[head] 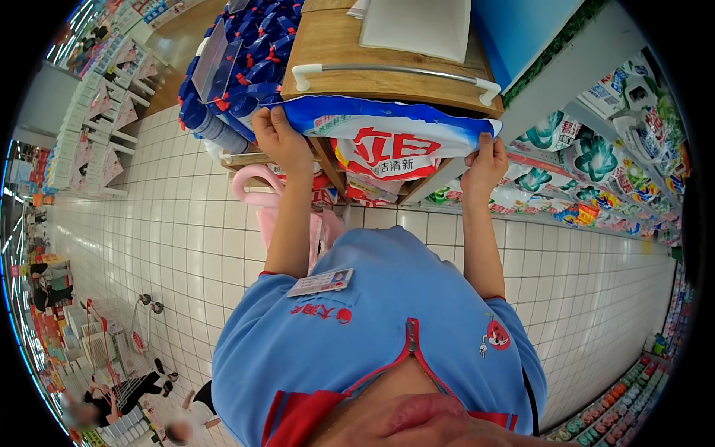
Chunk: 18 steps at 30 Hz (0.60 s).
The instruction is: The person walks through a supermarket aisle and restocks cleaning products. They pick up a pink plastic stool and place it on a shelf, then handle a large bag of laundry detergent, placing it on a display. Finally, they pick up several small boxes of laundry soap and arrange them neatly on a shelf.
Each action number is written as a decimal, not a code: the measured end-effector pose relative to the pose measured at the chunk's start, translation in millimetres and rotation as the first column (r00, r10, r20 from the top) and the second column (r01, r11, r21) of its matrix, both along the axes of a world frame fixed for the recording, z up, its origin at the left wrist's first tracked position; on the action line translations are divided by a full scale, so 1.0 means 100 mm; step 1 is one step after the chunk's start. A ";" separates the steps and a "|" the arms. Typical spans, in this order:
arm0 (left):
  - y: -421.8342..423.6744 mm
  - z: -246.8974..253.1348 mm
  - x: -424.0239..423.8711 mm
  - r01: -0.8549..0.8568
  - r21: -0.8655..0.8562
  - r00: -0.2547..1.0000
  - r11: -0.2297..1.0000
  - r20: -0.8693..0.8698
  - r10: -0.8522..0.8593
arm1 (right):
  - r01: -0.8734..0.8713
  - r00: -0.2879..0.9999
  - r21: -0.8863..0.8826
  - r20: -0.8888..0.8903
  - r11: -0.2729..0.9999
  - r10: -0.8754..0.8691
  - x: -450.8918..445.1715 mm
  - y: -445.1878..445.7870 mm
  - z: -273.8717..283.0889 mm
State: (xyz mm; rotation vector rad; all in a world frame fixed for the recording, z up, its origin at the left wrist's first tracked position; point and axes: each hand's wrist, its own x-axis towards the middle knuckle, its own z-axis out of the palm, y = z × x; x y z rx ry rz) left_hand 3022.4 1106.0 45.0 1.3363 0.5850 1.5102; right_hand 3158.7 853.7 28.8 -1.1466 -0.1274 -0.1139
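A blue-and-white plastic detergent bag (391, 125) with large red characters is stretched between my two hands. My left hand (282, 139) pinches its left top corner, thumb in front. At the opposite corner, my right hand (486, 167) grips the blue edge between thumb and fingers. The bag's lower part hangs in front of a wooden shelf unit (329, 162), just under a metal rail (391, 70) with white end brackets. More red-and-white bags (368, 193) show on the shelf lower down, partly hidden by the held one.
Blue bottles (251, 67) with red parts are packed at the unit's left. White papers (416, 28) lie on the wooden top (335, 44). A pink tubular handle (251, 181) stands below my left forearm. Bagged detergents (597, 145) fill the right shelves. A shopping cart (106, 335) and people are lower left.
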 end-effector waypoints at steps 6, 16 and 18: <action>-0.23 -0.43 -0.16 0.140 -0.046 0.985 0.989 -0.097 -0.144 | 0.062 0.993 0.044 -0.100 0.997 -0.057 -0.01 -0.05 -0.12; -0.31 -0.35 -0.23 0.534 -0.324 0.843 0.781 0.275 -0.462 | -0.195 0.980 -0.305 -0.018 0.932 0.199 -0.08 -0.23 -0.21; -0.19 -0.26 -0.20 0.574 -0.240 0.810 0.783 0.306 -0.500 | -0.175 0.985 -0.196 -0.028 0.965 0.173 -0.06 -0.19 -0.18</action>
